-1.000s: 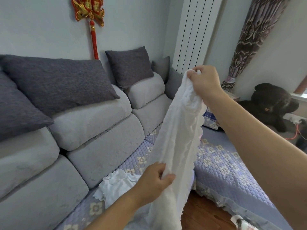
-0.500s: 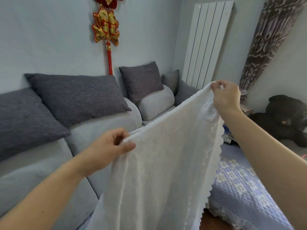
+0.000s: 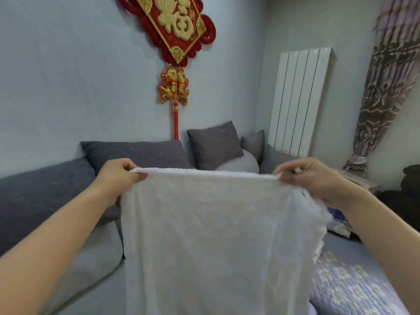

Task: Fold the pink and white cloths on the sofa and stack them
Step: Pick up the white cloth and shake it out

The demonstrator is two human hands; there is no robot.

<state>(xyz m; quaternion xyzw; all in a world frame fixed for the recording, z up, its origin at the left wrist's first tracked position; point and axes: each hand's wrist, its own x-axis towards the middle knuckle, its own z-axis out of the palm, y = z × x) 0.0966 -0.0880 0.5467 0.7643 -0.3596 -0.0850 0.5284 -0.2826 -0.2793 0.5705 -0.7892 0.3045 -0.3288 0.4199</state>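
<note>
Both grips pinch top corners of white cloth: left hand centre-left, right hand centre-right. Keep top edge taut, level; match corners before folding over sofa.

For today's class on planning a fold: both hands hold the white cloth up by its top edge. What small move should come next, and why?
Probably bring the left hand across to the right hand, folding the white cloth in half. Each hand pinches a top corner, the top edge is stretched level between them, and the cloth hangs flat and open, so it looks ready for a first fold.
</note>
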